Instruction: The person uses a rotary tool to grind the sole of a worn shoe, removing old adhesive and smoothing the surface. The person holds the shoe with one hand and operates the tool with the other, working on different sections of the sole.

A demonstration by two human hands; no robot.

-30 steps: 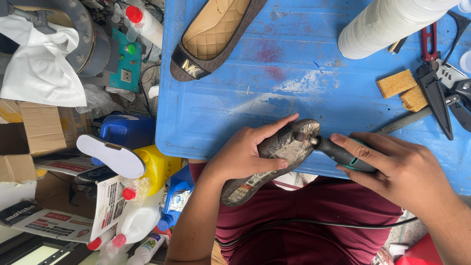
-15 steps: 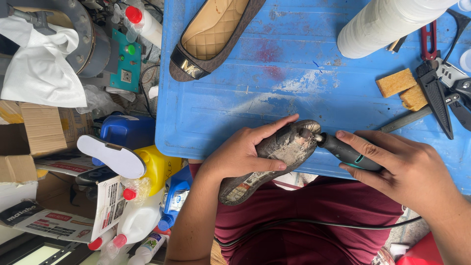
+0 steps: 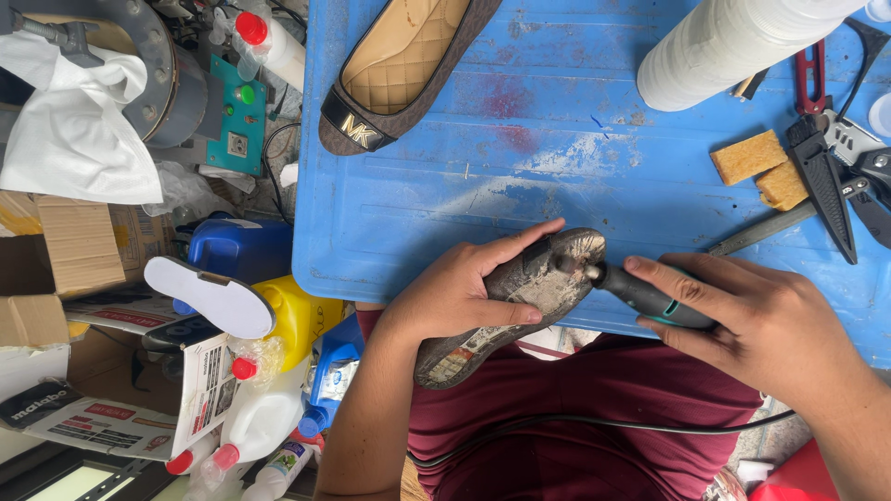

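Worn grey shoe sole is clamped in left hand at blue table near edge. Dark rotary tool is gripped by right hand, tip on sole; cord partly hidden.

Single head-worn view, straight down, close over blue table edge and lap.
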